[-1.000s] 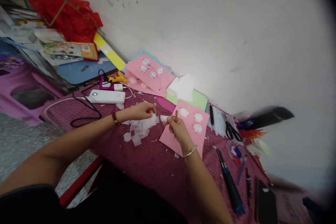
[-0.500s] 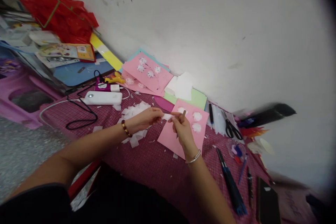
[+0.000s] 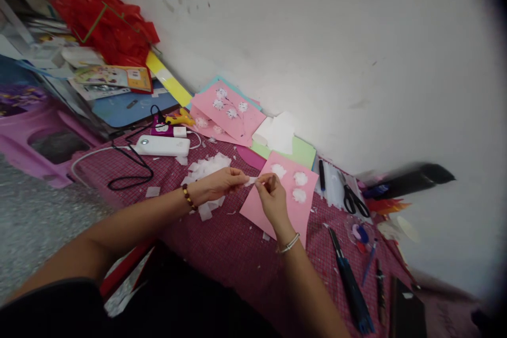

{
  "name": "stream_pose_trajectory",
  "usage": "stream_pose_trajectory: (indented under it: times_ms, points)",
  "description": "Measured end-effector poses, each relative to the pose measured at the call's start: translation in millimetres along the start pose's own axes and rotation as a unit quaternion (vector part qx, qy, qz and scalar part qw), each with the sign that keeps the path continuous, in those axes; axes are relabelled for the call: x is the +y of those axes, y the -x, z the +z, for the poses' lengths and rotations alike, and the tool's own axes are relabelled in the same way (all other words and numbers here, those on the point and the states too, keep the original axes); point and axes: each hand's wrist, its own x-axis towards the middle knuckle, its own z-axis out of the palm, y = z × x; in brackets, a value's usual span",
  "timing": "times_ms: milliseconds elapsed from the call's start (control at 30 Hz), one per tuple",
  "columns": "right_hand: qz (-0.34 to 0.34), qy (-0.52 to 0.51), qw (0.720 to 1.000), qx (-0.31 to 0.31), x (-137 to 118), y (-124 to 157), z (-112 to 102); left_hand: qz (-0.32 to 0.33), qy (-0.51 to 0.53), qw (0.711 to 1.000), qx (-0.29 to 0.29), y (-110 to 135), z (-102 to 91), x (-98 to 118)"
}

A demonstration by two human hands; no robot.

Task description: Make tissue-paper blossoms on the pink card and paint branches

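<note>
- Table covered in a red-purple checked cloth (image 3: 222, 253): supports the rectangular pink card sheet (image 3: 257, 211), the landmark for this legend.
- Second pink card sheet (image 3: 233, 124): beyond the landmark card and to its left; bears four white tufts with dark specks and thin dark lines.
- Heap of loose, thin white paper squares (image 3: 212, 165): left of the landmark card, partly hidden by the left arm.
- Left hand (image 3: 222, 182): just left of the landmark card; thumb and fingertips together, pinching one end of the small white paper piece.
- Right hand (image 3: 273, 198): above the landmark card; thumb and forefinger closed on the other end. Whether the remaining fingers grip anything cannot be told.
- Three round, ruffled white paper tufts (image 3: 300, 178): on the far part of the landmark card, without visible dark lines. Judged against the second sheet, work appears partway: three tufts placed, a fourth and the dark detailing seemingly outstanding.
- Small white paper piece (image 3: 251, 181): stretched between both hands, near the landmark card's left edge; apparently being shaped, not yet attached.
</note>
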Motion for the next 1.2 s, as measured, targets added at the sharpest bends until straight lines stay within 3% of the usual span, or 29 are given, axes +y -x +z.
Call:
stream_pose_trajectory:
  times_ms: [100,167,467,533,667,700,733,833,933,1067,1200]
  points:
    - [0.121,-0.092,0.988,-0.006,1.2,-0.5,-0.5,0.005,-0.039,0.999,-0.01,3.3,-11.0,-1.9]
    - [0.166,-0.127,0.978,-0.007,2.6,-0.9,-1.6,0.005,-0.057,0.998,-0.015,6.6,-16.7,-0.6]
    - [0.229,-0.202,0.951,-0.048,3.3,1.4,2.2,0.068,-0.168,0.983,0.005,22.8,-30.4,-0.3]
    - [0.231,-0.209,0.949,-0.052,3.0,4.7,3.1,0.105,-0.297,0.948,0.037,26.4,-31.2,-0.8]
    - [0.223,-0.209,0.951,-0.051,3.0,11.3,0.2,0.253,-0.56,0.773,0.158,33.1,-25.6,5.9]
    - [0.219,-0.207,0.952,-0.049,2.6,12.5,-1.0,0.275,-0.571,0.757,0.16,33.1,-22.0,7.7]
    - [0.215,-0.206,0.953,-0.048,2.0,13.5,-2.1,0.281,-0.56,0.766,0.145,32.1,-17.3,9.0]
    - [0.202,-0.202,0.957,-0.04,-0.1,15.4,-5.2,0.232,-0.456,0.855,0.082,24.8,1.6,6.9]
    - [0.192,-0.203,0.96,-0.026,-0.6,17.1,-9.0,0.177,-0.35,0.916,0.083,16.2,22.1,-3.1]
    - [0.188,-0.214,0.959,-0.003,0.7,22.1,-16.1,0.17,-0.181,0.966,0.077,9.3,41.0,-15.9]
    - [0.197,-0.236,0.951,-0.005,1.5,27.0,-27.8,0.161,-0.066,0.983,0.051,1.4,47.9,-12.0]
